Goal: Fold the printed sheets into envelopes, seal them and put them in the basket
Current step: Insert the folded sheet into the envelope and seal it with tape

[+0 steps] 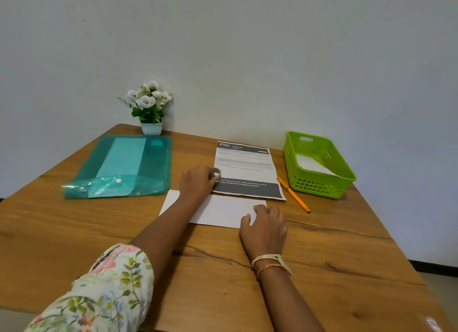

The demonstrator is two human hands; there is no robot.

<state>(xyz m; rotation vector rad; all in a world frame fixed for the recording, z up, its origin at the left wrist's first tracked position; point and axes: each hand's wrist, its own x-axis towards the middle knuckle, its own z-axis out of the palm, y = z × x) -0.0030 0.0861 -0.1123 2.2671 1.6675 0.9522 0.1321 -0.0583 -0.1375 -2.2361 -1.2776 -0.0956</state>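
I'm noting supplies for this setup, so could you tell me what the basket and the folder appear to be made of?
The green basket looks like moulded plastic: glossy, with perforated grid walls and cut-out handles. The teal folder seems to be thin translucent plastic, since paper shows through it, with a shiny crinkled flap.

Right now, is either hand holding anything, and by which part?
The left hand grips a small roll of clear tape around its rim. The right hand presses the white envelope's right end, gripping nothing.
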